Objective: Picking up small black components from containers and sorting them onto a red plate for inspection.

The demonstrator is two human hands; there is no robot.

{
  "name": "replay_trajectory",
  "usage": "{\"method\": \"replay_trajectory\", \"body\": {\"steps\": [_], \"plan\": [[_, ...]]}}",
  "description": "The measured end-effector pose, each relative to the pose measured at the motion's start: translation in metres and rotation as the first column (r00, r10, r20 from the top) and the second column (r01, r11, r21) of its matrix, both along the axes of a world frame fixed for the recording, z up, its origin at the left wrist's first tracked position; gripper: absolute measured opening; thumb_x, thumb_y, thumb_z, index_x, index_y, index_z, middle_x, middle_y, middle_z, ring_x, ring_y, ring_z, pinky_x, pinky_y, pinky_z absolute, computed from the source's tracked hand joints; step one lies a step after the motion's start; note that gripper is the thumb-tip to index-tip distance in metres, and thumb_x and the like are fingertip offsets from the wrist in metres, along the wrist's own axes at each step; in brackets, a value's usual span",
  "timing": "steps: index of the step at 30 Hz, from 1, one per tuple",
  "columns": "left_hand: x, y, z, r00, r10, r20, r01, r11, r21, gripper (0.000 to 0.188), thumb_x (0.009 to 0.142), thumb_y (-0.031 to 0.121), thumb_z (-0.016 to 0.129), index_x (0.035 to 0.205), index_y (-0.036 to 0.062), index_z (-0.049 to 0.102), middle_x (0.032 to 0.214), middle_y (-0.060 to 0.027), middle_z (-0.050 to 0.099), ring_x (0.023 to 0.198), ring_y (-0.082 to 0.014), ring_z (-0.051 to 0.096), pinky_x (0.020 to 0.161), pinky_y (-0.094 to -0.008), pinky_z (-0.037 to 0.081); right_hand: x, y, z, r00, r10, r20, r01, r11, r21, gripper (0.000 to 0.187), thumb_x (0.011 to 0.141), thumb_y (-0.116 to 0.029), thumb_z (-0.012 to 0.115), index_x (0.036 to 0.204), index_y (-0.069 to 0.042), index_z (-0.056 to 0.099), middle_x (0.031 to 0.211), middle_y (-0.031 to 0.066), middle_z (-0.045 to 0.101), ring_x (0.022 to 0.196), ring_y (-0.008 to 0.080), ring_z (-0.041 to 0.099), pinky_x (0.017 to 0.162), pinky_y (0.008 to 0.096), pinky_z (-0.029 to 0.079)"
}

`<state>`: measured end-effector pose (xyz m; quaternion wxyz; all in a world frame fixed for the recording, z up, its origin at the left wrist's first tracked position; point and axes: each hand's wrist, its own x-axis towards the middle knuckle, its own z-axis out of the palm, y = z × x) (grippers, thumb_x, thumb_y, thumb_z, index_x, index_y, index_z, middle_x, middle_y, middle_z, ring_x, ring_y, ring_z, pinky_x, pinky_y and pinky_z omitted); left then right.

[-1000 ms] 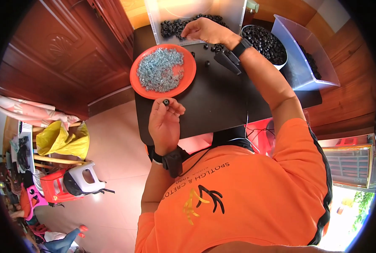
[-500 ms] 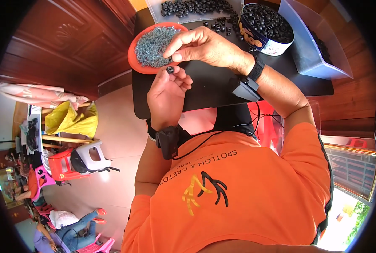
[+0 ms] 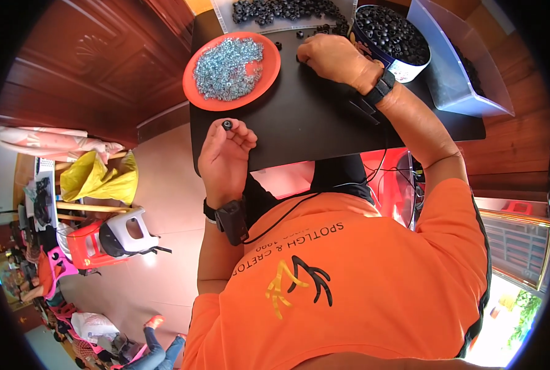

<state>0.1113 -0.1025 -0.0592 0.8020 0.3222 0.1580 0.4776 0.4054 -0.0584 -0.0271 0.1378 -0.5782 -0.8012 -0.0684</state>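
Palm up beside the table's near left edge, my left hand (image 3: 224,154) pinches a small black ring-like part (image 3: 227,124) with a hole in its top. My right hand (image 3: 338,60) reaches over the table between the plate and the round tub, fingers bent down and pressed together. What its fingertips hold, if anything, is not clear. An orange-red plate (image 3: 270,75) heaped with small clear, bluish-silver pieces lies ahead of my left hand. The round tub (image 3: 404,73) is full of black parts like the one I hold. A few loose black parts (image 3: 299,34) lie beyond my right fingers.
A translucent bin (image 3: 227,17) with black parts stands at the far edge. Another bin (image 3: 456,77) sits at the right, tilted toward the tub. All rest on a black table (image 3: 287,129). A white-and-red chair (image 3: 111,237) and a yellow bag (image 3: 99,179) are off to the left.
My right hand has moved away from above the plate and my left hand, rightward to the table. My left hand has drawn slightly left and nearer, still holding the black part.
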Motion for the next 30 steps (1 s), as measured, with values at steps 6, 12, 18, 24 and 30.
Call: {"method": "replay_trajectory", "body": {"steps": [6,12,18,24,30], "plan": [[-0.005,0.007,-0.012,0.993,0.01,0.119,-0.011,1.0,0.005,0.02,0.096,0.02,0.046,0.102,0.0011,0.051,0.094,-0.01,0.054,0.088,-0.022,0.053,0.08,-0.0356,0.044,-0.006,0.026,0.032,0.992,-0.068,-0.11,0.072,0.997,0.029,0.015,0.078,-0.011,0.06,0.091,-0.008,0.065,0.086,0.0107,0.064,0.083,0.0282,0.063,0.073,0.0382,0.05],[-0.006,0.003,-0.013,0.989,-0.021,0.144,0.016,0.999,0.038,0.022,0.096,0.021,0.046,0.102,0.0002,0.05,0.094,-0.0107,0.055,0.087,-0.022,0.053,0.08,-0.0352,0.044,-0.008,0.065,0.046,0.994,-0.025,-0.103,0.02,0.998,-0.052,0.016,0.078,-0.015,0.06,0.088,-0.005,0.067,0.082,0.0132,0.066,0.077,0.0312,0.064,0.07,0.0374,0.051],[-0.006,0.003,-0.011,0.989,-0.043,0.139,0.037,0.998,0.04,0.023,0.096,0.022,0.046,0.102,0.0001,0.05,0.094,-0.011,0.054,0.087,-0.0223,0.053,0.08,-0.0349,0.043,0.001,0.078,0.015,0.994,-0.102,-0.047,0.098,0.992,-0.083,0.022,0.076,-0.016,0.059,0.095,-0.008,0.067,0.082,0.0128,0.067,0.077,0.0289,0.064,0.071,0.0366,0.051],[-0.01,0.005,-0.016,0.988,-0.034,0.152,0.031,0.999,0.027,0.023,0.096,0.022,0.047,0.102,0.0003,0.05,0.094,-0.0111,0.054,0.088,-0.0224,0.052,0.08,-0.0354,0.043,0.008,0.033,0.042,0.987,-0.159,-0.022,0.152,0.969,-0.194,0.019,0.077,-0.019,0.061,0.092,-0.009,0.067,0.081,0.0107,0.067,0.078,0.0286,0.065,0.071,0.0376,0.051],[-0.008,0.007,-0.015,0.991,-0.019,0.13,0.018,1.0,0.008,0.021,0.095,0.02,0.046,0.101,0.001,0.053,0.095,-0.0099,0.054,0.088,-0.0219,0.052,0.081,-0.0357,0.043,0.015,0.011,0.011,0.984,-0.149,0.098,0.161,0.978,-0.13,0.017,0.075,-0.019,0.06,0.089,-0.013,0.068,0.084,0.01,0.067,0.083,0.0313,0.064,0.074,0.0401,0.051]]}}
